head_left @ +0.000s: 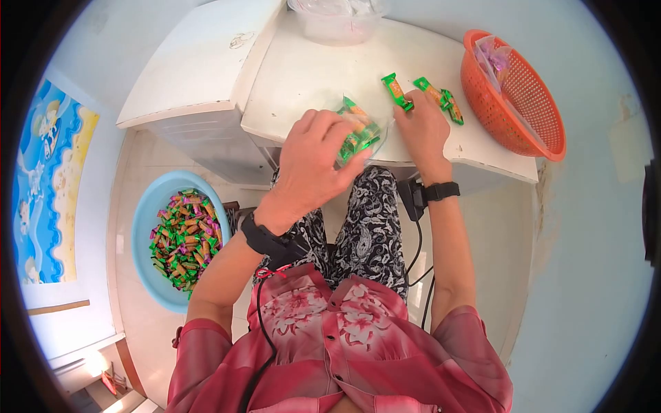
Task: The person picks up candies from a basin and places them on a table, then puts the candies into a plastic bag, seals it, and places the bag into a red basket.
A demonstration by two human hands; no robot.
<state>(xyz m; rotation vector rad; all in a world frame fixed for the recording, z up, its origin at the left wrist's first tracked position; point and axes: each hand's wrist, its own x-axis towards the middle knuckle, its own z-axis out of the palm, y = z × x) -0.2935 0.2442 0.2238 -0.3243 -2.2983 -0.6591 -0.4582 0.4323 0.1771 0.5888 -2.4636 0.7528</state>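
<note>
My left hand [313, 155] is closed around a clear plastic bag [380, 141] at the table's front edge, its fingers partly hiding it. Inside the bag are several green-wrapped candies [358, 138]. To the right, my right hand [423, 131] reaches over the tabletop, thumb and index finger at the lower end of a green and orange wrapped candy [394, 88]. Just past its fingers lie more wrapped candies [451, 107], touching one another on the table.
An orange plastic basket [475, 86] holding clear and purple packaging stands at the table's right end. At the back of the white table [296, 76] is a clear plastic tub [337, 24]. A blue basin [142, 241] full of wrapped candies sits on the floor at left.
</note>
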